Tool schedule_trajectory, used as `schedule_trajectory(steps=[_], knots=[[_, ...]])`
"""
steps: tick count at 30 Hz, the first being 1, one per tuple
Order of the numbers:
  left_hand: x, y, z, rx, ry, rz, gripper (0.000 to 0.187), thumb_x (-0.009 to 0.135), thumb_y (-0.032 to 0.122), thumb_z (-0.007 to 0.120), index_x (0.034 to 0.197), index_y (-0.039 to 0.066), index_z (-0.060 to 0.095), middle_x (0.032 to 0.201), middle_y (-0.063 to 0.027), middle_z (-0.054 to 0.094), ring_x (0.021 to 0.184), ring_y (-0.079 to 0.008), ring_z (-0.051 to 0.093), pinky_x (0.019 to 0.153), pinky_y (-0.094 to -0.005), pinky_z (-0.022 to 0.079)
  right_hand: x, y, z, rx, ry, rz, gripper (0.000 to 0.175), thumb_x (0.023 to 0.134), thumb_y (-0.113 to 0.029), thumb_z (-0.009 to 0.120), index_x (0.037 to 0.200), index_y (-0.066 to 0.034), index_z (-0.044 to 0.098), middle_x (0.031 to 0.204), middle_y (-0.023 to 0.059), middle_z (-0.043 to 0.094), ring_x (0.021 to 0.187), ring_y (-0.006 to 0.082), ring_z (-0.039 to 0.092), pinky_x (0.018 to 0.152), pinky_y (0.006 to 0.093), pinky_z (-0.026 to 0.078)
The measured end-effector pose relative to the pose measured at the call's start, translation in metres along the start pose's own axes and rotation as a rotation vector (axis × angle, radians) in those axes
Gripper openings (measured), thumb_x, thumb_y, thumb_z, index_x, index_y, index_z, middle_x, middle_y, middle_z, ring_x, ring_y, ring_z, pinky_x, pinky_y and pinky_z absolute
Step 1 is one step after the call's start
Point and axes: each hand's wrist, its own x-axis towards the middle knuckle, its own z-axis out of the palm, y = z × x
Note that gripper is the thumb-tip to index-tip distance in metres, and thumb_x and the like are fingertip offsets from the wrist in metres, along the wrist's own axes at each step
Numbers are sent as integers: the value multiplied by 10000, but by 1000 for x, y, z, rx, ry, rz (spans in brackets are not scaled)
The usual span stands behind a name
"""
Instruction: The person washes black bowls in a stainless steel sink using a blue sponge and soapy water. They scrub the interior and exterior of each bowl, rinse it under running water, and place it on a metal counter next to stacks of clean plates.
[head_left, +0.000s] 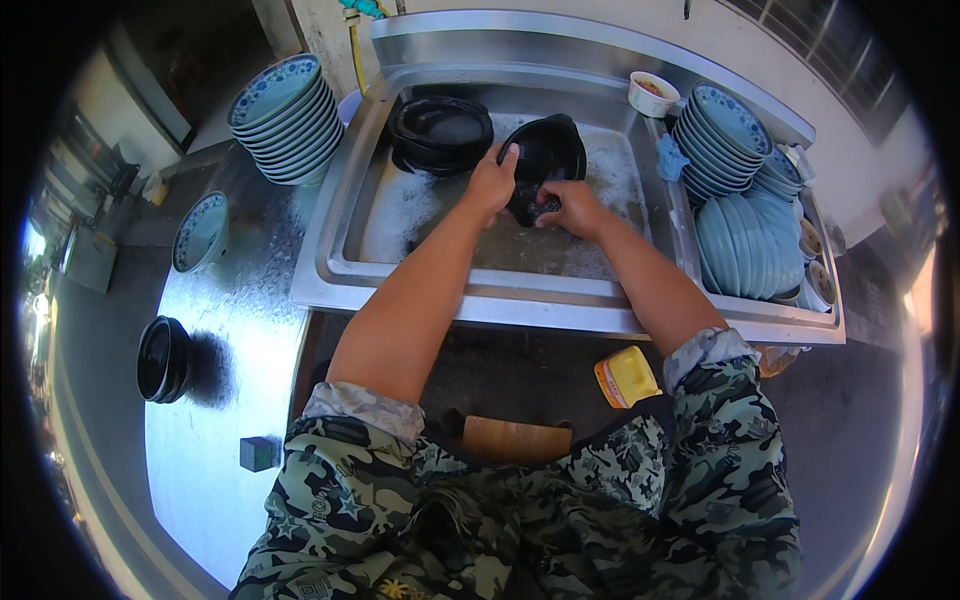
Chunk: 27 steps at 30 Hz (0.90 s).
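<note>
My left hand (493, 180) grips the rim of a black bowl (551, 150), which is tilted over the soapy water of a stainless steel sink (525, 289). My right hand (574, 210) is at the bowl's lower edge, its fingers closed on a dark scrubbing pad (538, 212), partly hidden by the fingers. Left of the bowl, a stack of black dishes (442, 131) stands in the foamy water.
Stacked blue-patterned bowls (289, 120) and black bowls (163, 360) stand on the metal table (225, 480) at left. More bowls (724, 139) and leaning pale-blue dishes (750, 244) fill the right compartment. A paper tub (652, 95) stands on the rim; a yellow container (628, 376) is below.
</note>
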Motion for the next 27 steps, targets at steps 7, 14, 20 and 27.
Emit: schedule_trajectory(steps=[7, 14, 20, 27], knots=[[16, -16, -14, 130, -33, 142, 561, 1098, 478, 514, 1484, 72, 551, 1347, -229, 652, 1193, -388, 658, 856, -490, 604, 12, -34, 18, 154, 31, -30, 432, 726, -192, 928, 1068, -44, 709, 1030, 173, 746, 981, 354, 724, 872, 420, 554], [6, -5, -6, 34, -13, 37, 591, 1102, 499, 496, 1507, 71, 535, 1327, -242, 653, 1176, -375, 661, 833, -489, 612, 3, -4, -3, -179, -22, -81, 415, 766, -203, 914, 1094, -36, 723, 1057, 191, 752, 1010, 363, 729, 894, 411, 556], [11, -11, -6, 33, 25, 100, 566, 1111, 482, 498, 1484, 60, 563, 1301, -220, 677, 1185, -351, 649, 974, -433, 520, 6, -36, 6, 103, 77, -12, 450, 738, -234, 924, 1102, -38, 747, 1065, 188, 758, 1016, 368, 728, 903, 414, 562], [19, -18, -7, 122, -7, 169, 554, 1115, 480, 493, 1469, 61, 571, 1266, -203, 686, 1138, -318, 649, 973, -431, 514, 8, -20, 4, -89, 33, -135, 445, 732, -263, 920, 1084, -47, 757, 1078, 186, 751, 1030, 392, 708, 916, 449, 550]])
